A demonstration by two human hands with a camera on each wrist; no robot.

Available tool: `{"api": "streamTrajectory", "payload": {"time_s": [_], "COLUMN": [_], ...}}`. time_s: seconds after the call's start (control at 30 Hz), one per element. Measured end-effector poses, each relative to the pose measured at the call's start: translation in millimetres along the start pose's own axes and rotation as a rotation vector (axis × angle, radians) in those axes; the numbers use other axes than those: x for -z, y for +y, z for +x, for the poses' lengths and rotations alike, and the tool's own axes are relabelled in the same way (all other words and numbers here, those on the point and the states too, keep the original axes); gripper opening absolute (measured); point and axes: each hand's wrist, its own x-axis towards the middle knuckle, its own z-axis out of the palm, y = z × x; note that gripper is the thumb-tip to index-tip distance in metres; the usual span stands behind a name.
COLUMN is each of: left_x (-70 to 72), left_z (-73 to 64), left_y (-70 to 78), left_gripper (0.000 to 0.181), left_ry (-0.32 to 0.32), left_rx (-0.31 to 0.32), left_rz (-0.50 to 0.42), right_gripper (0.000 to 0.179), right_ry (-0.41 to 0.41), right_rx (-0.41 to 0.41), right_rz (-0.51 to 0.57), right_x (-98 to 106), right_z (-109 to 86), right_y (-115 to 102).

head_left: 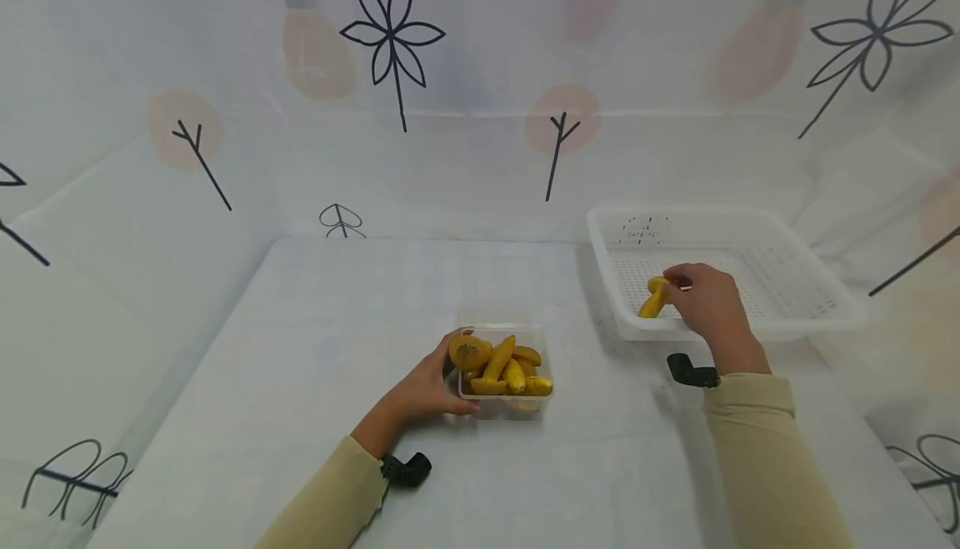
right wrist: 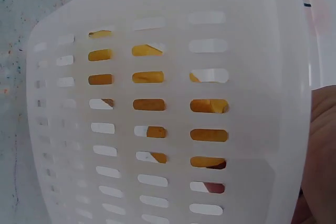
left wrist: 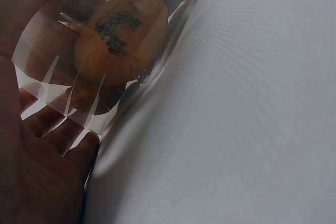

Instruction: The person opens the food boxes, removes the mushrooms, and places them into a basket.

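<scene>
On the table's middle stands a clear plastic container (head_left: 498,410) full of yellow, banana-like pieces (head_left: 498,359) and a rounder piece (head_left: 470,352) with a dark patch on top. My left hand (head_left: 423,386) grips its left side, thumb at the near wall and fingers round the far corner. In the left wrist view the round piece (left wrist: 123,38) shows through the clear wall. Over the near left corner of a white slotted basket (head_left: 795,324), my right hand (head_left: 705,299) pinches a yellow piece (head_left: 652,303) with a rounded top and narrower lower end. Through the slots its yellow surface (right wrist: 149,104) appears.
The basket sits at the table's back right. A white cloth (head_left: 337,407) covers the tabletop, and printed white sheets (head_left: 480,174) hang behind and at both sides. Each wrist carries a small black camera (head_left: 405,470).
</scene>
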Motion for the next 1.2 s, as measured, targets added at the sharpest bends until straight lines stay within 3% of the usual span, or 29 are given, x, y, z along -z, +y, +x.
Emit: {"api": "streamTrajectory", "payload": {"time_s": [0.2, 0.7, 0.9, 1.2], "left_x": [1.2, 0.1, 0.1, 0.1], "left_z": [0.4, -0.6, 0.1, -0.8], "left_y": [1.2, -3.4, -2.9, -3.3], "left_gripper": [0.114, 0.115, 0.114, 0.114], "left_ry": [-0.016, 0.024, 0.025, 0.021], "left_rx": [0.011, -0.030, -0.016, -0.047], "left_rz": [0.002, 0.000, 0.006, -0.014], "right_gripper": [0.037, 0.036, 0.035, 0.032], "right_ry": [0.002, 0.021, 0.023, 0.029], "right_rx": [0.025, 0.050, 0.118, 0.268], "right_rz": [-0.070, -0.042, -0.035, -0.014], "right_x": [1.4, 4.2, 8.1, 6.7], "right_z": [-0.4, -5.7, -10.9, -21.7], "right_y": [0.4, -12.5, -22.1, -41.7]}}
